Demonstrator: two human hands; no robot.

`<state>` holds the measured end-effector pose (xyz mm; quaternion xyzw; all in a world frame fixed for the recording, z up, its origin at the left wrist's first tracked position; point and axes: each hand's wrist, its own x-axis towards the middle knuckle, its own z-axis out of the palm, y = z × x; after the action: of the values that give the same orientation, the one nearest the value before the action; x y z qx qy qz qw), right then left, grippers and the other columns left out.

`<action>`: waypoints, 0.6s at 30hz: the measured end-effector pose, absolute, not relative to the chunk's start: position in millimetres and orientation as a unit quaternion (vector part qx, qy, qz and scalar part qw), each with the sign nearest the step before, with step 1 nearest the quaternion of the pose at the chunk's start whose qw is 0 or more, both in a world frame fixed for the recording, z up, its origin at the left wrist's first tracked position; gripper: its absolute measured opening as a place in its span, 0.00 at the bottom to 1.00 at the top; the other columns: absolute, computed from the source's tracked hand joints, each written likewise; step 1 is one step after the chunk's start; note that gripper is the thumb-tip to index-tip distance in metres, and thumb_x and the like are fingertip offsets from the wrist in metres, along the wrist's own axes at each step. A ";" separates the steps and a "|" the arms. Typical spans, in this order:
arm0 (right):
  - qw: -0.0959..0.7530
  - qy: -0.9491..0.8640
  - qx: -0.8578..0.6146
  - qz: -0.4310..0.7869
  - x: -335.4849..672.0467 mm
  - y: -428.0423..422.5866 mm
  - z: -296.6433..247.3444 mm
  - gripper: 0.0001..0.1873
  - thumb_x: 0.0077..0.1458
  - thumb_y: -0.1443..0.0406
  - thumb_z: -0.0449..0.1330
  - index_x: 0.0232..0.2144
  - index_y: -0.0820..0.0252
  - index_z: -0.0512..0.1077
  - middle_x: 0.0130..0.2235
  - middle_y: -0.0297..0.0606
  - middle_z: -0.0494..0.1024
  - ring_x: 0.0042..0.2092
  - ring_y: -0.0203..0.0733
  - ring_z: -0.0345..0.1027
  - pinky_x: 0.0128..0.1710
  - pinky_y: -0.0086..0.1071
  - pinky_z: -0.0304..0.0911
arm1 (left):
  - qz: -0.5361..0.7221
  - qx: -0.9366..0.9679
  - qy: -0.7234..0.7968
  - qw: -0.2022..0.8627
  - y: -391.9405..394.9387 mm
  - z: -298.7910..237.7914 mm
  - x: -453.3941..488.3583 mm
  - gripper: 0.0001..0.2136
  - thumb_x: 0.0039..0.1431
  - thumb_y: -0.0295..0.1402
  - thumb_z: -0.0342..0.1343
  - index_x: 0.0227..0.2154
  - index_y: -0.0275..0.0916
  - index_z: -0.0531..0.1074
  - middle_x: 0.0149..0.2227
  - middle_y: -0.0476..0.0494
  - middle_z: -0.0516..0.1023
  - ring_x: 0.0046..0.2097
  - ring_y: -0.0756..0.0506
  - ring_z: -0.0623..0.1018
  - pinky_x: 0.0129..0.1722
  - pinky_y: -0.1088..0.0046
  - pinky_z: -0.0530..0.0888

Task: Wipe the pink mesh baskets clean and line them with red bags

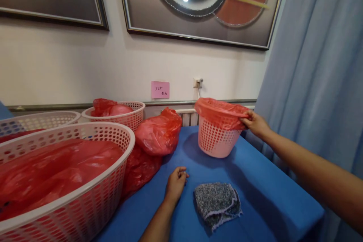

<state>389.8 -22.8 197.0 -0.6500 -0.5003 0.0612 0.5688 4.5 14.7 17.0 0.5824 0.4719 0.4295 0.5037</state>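
At the far right end of the table, my right hand grips the rim of a small white plastic basket lined with a red plastic bag. The basket leans a little; I cannot tell whether its base fully touches the table. My left hand is low over the blue tabletop, its fingers loosely curled with nothing visible in them. Just right of it lies a folded grey speckled cloth with pale stitched edges.
A large white basket holding red plastic stands at the left. Behind it are another oval basket and a white basket. Filled red bags rest beside them on the blue-covered table. A blue curtain hangs at the right.
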 end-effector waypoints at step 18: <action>0.429 -0.387 -0.814 -0.065 446.0 92.3 179.1 0.11 0.54 0.59 0.63 0.38 0.57 0.72 0.35 0.40 0.80 0.40 0.48 0.73 0.43 0.37 0.66 | 0.363 0.627 0.497 0.477 16.1 20.2 3.8 0.22 0.51 0.49 0.55 0.40 0.37 0.76 0.31 0.42 0.82 0.33 0.41 0.80 0.35 0.65 0.75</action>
<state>446.0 92.3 179.1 -0.8136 -0.3870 -0.0654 0.4290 3.8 16.1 20.2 0.6275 0.4971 0.3631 0.4768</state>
